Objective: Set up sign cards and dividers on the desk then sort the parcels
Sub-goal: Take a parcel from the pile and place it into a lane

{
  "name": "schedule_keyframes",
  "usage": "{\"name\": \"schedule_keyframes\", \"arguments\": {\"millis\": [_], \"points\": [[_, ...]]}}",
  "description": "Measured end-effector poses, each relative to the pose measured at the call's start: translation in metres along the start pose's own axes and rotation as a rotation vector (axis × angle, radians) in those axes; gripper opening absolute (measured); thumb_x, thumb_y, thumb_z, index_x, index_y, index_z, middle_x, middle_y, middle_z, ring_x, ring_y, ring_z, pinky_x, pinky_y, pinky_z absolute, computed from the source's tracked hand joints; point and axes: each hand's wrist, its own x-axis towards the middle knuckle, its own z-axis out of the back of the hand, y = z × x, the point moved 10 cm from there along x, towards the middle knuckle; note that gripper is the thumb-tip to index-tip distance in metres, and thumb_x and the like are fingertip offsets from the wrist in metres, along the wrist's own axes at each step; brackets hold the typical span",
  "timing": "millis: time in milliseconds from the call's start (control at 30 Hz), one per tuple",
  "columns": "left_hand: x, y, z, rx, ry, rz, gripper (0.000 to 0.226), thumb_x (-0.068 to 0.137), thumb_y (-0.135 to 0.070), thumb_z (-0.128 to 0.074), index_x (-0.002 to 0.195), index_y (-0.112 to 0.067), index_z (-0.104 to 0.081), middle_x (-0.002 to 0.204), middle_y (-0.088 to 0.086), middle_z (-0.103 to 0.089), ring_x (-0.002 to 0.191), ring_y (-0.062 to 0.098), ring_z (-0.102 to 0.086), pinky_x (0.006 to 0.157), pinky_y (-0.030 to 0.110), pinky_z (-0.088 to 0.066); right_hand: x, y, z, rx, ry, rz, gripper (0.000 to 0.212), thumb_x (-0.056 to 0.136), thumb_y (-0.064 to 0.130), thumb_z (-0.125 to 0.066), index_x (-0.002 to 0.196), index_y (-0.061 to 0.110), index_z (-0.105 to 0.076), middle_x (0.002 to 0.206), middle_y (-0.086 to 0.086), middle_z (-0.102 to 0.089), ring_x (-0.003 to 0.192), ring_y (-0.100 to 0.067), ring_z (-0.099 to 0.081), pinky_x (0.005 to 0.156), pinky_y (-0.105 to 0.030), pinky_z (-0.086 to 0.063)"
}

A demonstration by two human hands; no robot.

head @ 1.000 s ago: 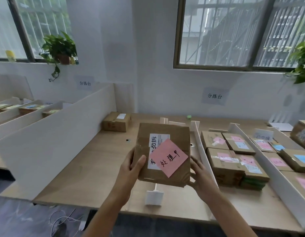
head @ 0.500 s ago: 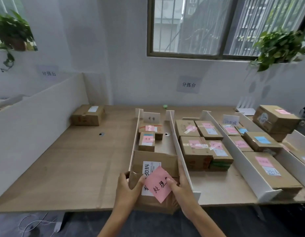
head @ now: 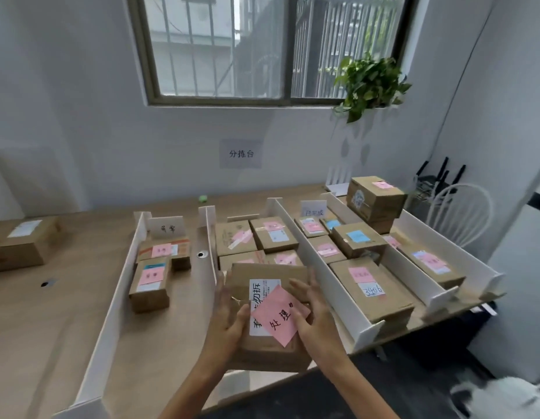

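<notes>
Your left hand [head: 229,323] and right hand [head: 315,317] gripped a creased brown cardboard parcel [head: 264,275] by its sides, over the wooden worktop's [head: 66,313] near edge, left of a white board divider [head: 344,309]. A square pink note [head: 278,317] sat askew on top.

The left hand [head: 228,323] and right hand [head: 316,317] are bare, as are both forearms.

Parcel-sorting room: divided desk [head: 81,297], labelled boxes [head: 370,290].
</notes>
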Motion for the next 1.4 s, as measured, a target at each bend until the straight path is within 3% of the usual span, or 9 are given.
{"name": "schedule_keyframes", "arguments": {"millis": [167,400,633,867,967,1100,1233,1333,1400], "points": [[0.032,0.002,-0.072,0.024,0.113,-0.064,0.039,0.096,-0.013,-0.044,0.13,-0.033,-0.046,0.15,-0.024,-0.002,0.132,-0.007,-0.023,0.077,-0.005,-0.037,0.026,-0.037,0.051,-0.116,0.042,-0.011,0.035,0.091,0.011,-0.057,0.116,0.035,-0.059,0.133,0.026,-0.043,0.117,0.0,-0.05,0.072,-0.019,-0.056],[0.084,0.054,-0.133,-0.081,0.134,0.144,0.038,0.097,-0.014,-0.043,0.131,-0.031,-0.049,0.143,-0.031,-0.006,0.115,-0.011,-0.04,0.073,0.01,-0.051,0.09,-0.101,0.082,-0.115,0.118,-0.139,0.025,0.09,0.018,-0.061,0.108,0.034,-0.066,0.137,0.022,-0.04,0.11,0.004,-0.05,0.068,-0.019,-0.055],[0.147,0.083,-0.162,-0.039,0.09,0.176,0.039,0.097,-0.005,-0.042,0.129,-0.023,-0.052,0.145,-0.027,-0.006,0.13,-0.004,-0.019,0.082,-0.008,-0.03,0.162,-0.136,0.098,-0.1,0.186,-0.198,0.018,0.089,0.021,-0.063,0.101,0.033,-0.069,0.129,0.03,-0.044,0.122,-0.002,-0.046,0.067,-0.015,-0.051],[0.203,0.051,-0.224,-0.046,0.133,0.129,0.036,0.098,-0.012,-0.041,0.12,-0.038,-0.053,0.147,-0.031,-0.005,0.13,-0.002,-0.023,0.085,0.011,-0.047,0.213,-0.131,0.169,-0.147,0.107,-0.171,0.017,0.089,0.023,-0.062,0.101,0.033,-0.069,0.131,0.027,-0.044,0.117,0.005,-0.046,0.073,-0.011,-0.049],[0.222,0.03,-0.261,-0.017,0.166,0.107,0.036,0.098,-0.019,-0.043,0.116,-0.049,-0.051,0.152,-0.027,-0.004,0.14,0.004,-0.016,0.103,0.031,-0.044,0.228,-0.131,0.214,-0.136,0.056,-0.165,0.019,0.09,0.021,-0.061,0.105,0.03,-0.068,0.129,0.029,-0.043,0.114,0.005,-0.046,0.071,-0.011,-0.049],[0.253,-0.003,-0.322,-0.094,0.205,0.057,0.037,0.097,-0.014,-0.043,0.131,-0.027,-0.05,0.146,-0.029,-0.008,0.123,-0.01,-0.035,0.069,-0.002,-0.043,0.253,-0.131,0.283,-0.107,-0.016,-0.134,0.021,0.089,0.015,-0.061,0.107,0.025,-0.068,0.136,0.021,-0.046,0.117,0.006,-0.045,0.073,-0.012,-0.05],[0.294,-0.025,-0.399,-0.123,0.234,0.042,0.034,0.096,-0.012,-0.046,0.126,-0.028,-0.052,0.142,-0.028,-0.017,0.13,-0.003,-0.028,0.076,-0.008,-0.031,0.293,-0.142,0.367,-0.093,-0.055,-0.127,0.025,0.09,0.006,-0.057,0.108,0.021,-0.067,0.134,0.017,-0.05,0.117,0.004,-0.047,0.076,-0.011,-0.048],[0.333,-0.034,-0.473,-0.165,0.273,0.055,0.036,0.094,-0.01,-0.048,0.112,-0.04,-0.054,0.138,-0.011,-0.043,0.125,0.008,-0.043,0.102,0.02,-0.039,0.338,-0.159,0.445,-0.139,-0.064,-0.116,0.031,0.09,0.0,-0.054,0.107,0.023,-0.068,0.131,0.014,-0.054,0.12,-0.002,-0.05,0.08,-0.017,-0.049],[0.361,-0.036,-0.523,-0.176,0.295,0.118,0.036,0.092,-0.01,-0.049,0.11,-0.04,-0.054,0.125,-0.01,-0.052,0.116,0.01,-0.051,0.1,0.03,-0.044,0.373,-0.172,0.496,-0.152,-0.054,-0.129,0.031,0.091,0.0,-0.052,0.108,0.021,-0.067,0.127,0.012,-0.057,0.116,-0.001,-0.053,0.081,-0.02,-0.05]]}}
